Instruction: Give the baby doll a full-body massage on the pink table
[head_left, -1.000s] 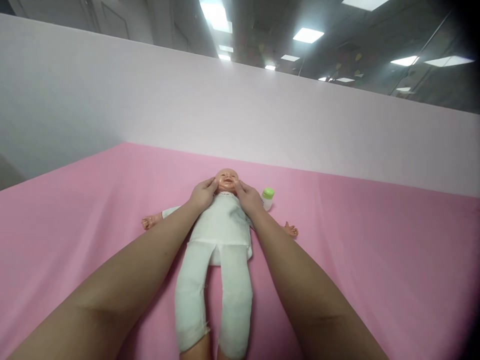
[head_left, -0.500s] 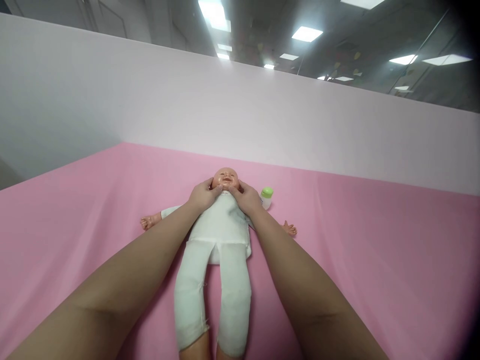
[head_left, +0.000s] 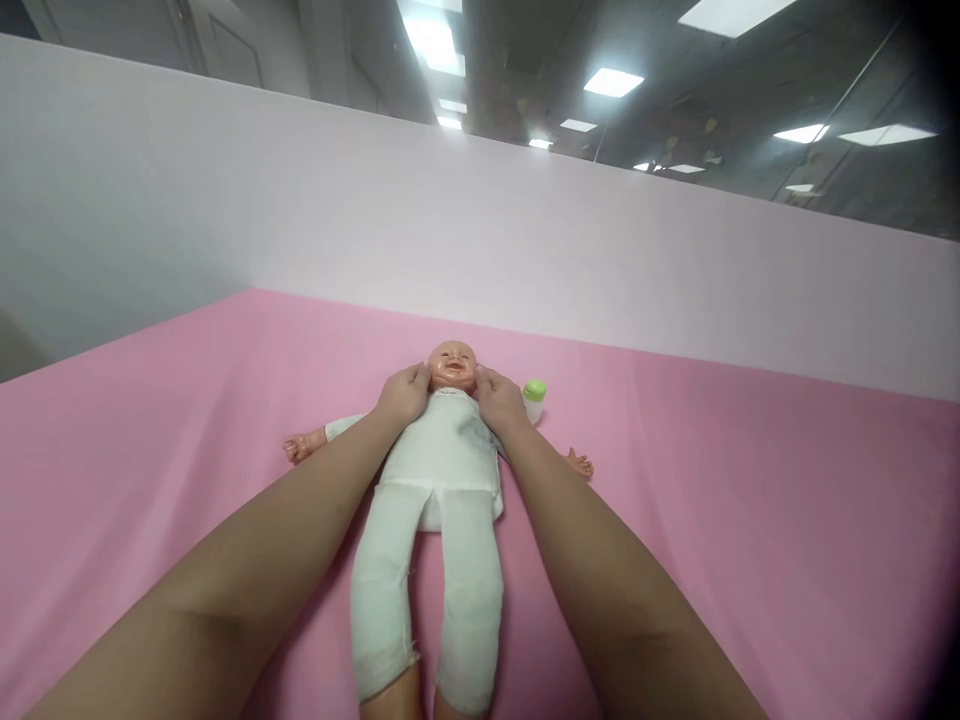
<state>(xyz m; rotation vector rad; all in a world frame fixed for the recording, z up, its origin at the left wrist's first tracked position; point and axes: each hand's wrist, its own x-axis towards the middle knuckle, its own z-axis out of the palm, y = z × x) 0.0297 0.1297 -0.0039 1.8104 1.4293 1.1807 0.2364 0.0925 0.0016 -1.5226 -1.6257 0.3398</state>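
Observation:
A baby doll [head_left: 442, 455] with a cloth body in white lies on its back, head away from me and legs toward me. Its bald, shiny head [head_left: 453, 366] is between my hands. At the left side of the head, my left hand [head_left: 406, 394] has its fingers closed by the ear. My right hand [head_left: 498, 397] pinches at the opposite ear, fingers also closed. The ears themselves are hidden by my fingers. The doll's arms stretch out to both sides, passing under my forearms.
A small bottle [head_left: 534, 400] with a green cap stands just right of my right hand. Pink cloth [head_left: 735, 520] with soft folds covers the surface. A pale raised wall [head_left: 480, 230] runs along the back, with glass above it reflecting ceiling lights.
My thumbs have moved off the doll's chin and cheeks outward to the sides of its head, so its lower face now shows. The view has tilted up slightly.

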